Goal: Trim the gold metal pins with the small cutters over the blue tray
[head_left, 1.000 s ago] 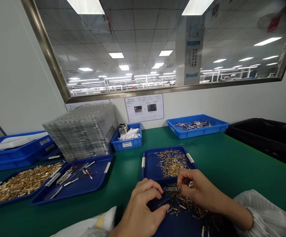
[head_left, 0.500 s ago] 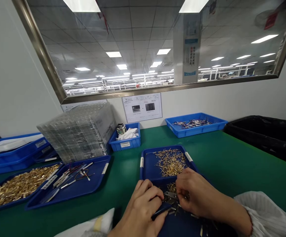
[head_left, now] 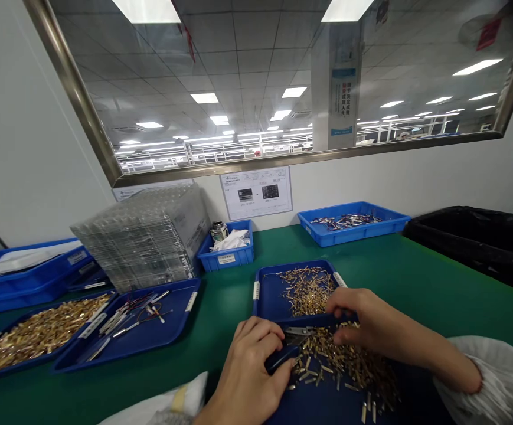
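My left hand (head_left: 254, 366) is closed around the dark blue handles of a pair of pliers (head_left: 278, 357). Their metal jaws point to the right, over a dark blue tray (head_left: 322, 407) that lies closest to me. Small brass-coloured metal pieces (head_left: 360, 360) form a pile in this tray, and several lie loose near the jaws. My right hand (head_left: 362, 321) is over the pile, by the tray's far rim. Its thumb and index finger are apart, and I see nothing between them.
Behind, another blue tray (head_left: 267, 295) holds thin gold-coloured pieces. On the left are a tray of wired parts (head_left: 154, 330), a tray of brass pieces (head_left: 39, 330) and stacked clear plastic trays (head_left: 145, 236). A black-lined bin (head_left: 473, 248) stands on the right.
My right hand has moved away from the plier jaws, to the right and slightly up, and its fingers have parted. More of the brass pile shows. My left hand still grips the pliers.
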Available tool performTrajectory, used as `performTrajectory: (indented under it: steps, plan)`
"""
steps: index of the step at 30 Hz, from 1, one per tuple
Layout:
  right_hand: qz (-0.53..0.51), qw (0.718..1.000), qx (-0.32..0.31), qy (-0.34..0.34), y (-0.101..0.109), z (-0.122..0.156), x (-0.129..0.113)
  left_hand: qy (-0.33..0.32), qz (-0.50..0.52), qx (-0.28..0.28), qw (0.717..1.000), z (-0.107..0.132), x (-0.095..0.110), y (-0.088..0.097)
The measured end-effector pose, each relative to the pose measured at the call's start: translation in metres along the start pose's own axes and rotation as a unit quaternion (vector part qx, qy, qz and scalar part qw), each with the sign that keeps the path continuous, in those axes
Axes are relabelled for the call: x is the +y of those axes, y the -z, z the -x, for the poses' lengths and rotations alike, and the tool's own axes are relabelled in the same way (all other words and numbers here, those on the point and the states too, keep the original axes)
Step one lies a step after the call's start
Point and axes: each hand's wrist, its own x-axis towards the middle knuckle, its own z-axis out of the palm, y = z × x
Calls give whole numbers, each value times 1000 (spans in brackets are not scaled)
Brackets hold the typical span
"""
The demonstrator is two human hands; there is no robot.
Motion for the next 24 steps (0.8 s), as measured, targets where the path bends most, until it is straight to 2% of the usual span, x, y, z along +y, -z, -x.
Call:
performTrajectory:
  steps: [4,7,17,24]
  plan:
    - [-1,989,-137,56,-2,10,3,15,-11,12,1000,0,0,0]
    - [24,984,-167,65,-10,13,5,23,-11,17,1000,1,0,0]
    - [91,992,-59,60,-26,-3,0,26,-18,7,999,2,-3,-2]
    - [12,996,-11,86,-27,-6,-3,36,-23,5,999,2,-2,-2]
